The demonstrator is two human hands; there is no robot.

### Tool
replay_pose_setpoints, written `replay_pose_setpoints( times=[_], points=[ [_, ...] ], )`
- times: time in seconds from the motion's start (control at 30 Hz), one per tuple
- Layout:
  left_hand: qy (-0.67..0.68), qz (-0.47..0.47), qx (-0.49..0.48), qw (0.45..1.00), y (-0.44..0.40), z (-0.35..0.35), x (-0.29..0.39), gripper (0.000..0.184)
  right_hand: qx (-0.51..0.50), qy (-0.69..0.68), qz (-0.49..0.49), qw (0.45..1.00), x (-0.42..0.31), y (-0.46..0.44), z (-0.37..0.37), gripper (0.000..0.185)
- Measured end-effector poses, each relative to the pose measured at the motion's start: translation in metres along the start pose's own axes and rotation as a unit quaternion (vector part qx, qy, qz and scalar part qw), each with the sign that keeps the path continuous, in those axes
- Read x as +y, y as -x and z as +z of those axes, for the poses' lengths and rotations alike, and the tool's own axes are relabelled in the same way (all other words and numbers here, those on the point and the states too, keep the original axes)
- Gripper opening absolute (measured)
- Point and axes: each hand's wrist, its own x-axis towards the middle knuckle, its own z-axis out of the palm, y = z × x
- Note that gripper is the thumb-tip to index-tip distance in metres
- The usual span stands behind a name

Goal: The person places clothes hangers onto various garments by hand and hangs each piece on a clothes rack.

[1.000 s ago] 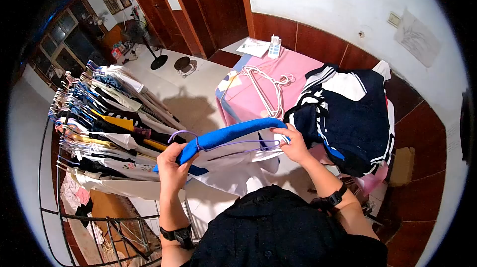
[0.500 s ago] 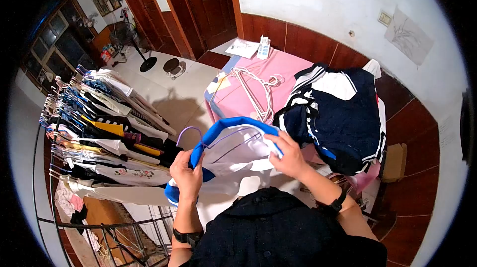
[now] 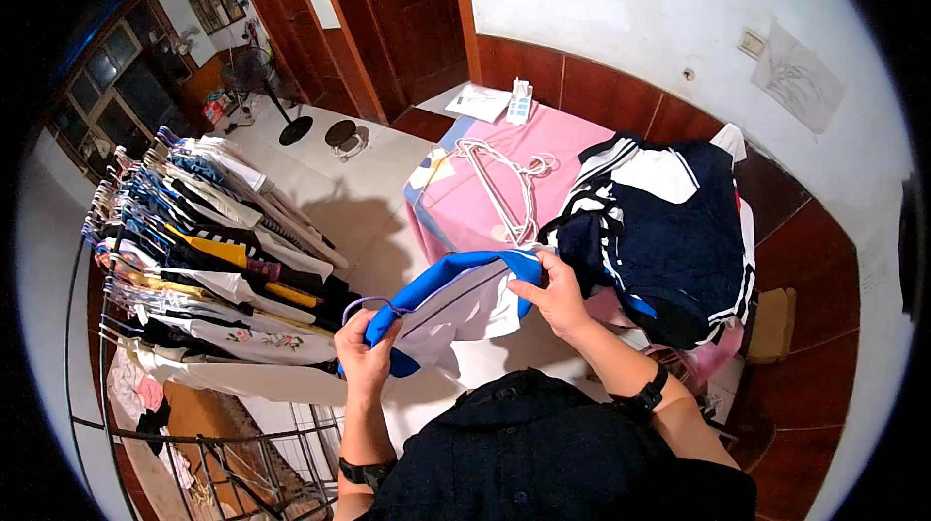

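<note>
A white garment with a blue band along its edge [image 3: 461, 313] hangs between my two hands in front of my chest. My left hand [image 3: 369, 348] is closed on the blue band at its left end. Beside that hand the hook of a purple hanger [image 3: 361, 303] sticks out, and its bar runs along the garment. My right hand [image 3: 557, 296] pinches the garment's blue and white edge at the right end. Part of the hanger is hidden by the cloth.
A rack of hung clothes [image 3: 233, 259] stands on the left. Ahead, a pink-covered table [image 3: 446, 221] bears white hangers [image 3: 499, 191] and a heap of navy and white clothes [image 3: 679, 230]. A floor fan [image 3: 295, 128] and a stool [image 3: 340, 133] stand farther back.
The blue band has dropped and its opening has narrowed, with the cloth pulled flatter. My right hand has shifted slightly up, my left slightly down; the purple hook sits lower.
</note>
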Motion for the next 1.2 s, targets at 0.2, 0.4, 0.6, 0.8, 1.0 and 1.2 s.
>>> replay_pose_setpoints(
  times=[0.2, 0.4, 0.6, 0.8, 1.0, 1.2],
  points=[
    [-0.038, 0.018, 0.013, 0.999, 0.005, -0.004, 0.002, 0.011, -0.024, -0.044, -0.064, 0.997, -0.002, 0.007, 0.009, 0.023],
    [-0.062, 0.037, -0.015, 0.997, 0.008, 0.0, 0.001, 0.012, -0.071, -0.209, -0.006, 0.975, -0.004, 0.012, 0.015, 0.019],
    [-0.035, 0.022, -0.049, 0.998, 0.007, 0.005, -0.003, 0.013, 0.008, 0.08, -0.119, 0.99, -0.008, 0.016, 0.01, 0.044],
    [0.07, -0.016, -0.056, 0.996, 0.006, 0.008, -0.005, 0.011, 0.031, 0.491, -0.412, 0.767, -0.051, 0.012, 0.0, 0.042],
    [-0.283, 0.136, 0.001, 0.95, 0.0, 0.002, 0.012, 0.012, -0.017, 0.419, -0.35, 0.837, -0.032, 0.011, -0.008, 0.036],
    [-0.365, 0.104, -0.05, 0.924, 0.011, 0.008, 0.002, 0.026, -0.023, 0.407, -0.296, 0.864, -0.033, 0.012, -0.008, 0.03]
  ],
)
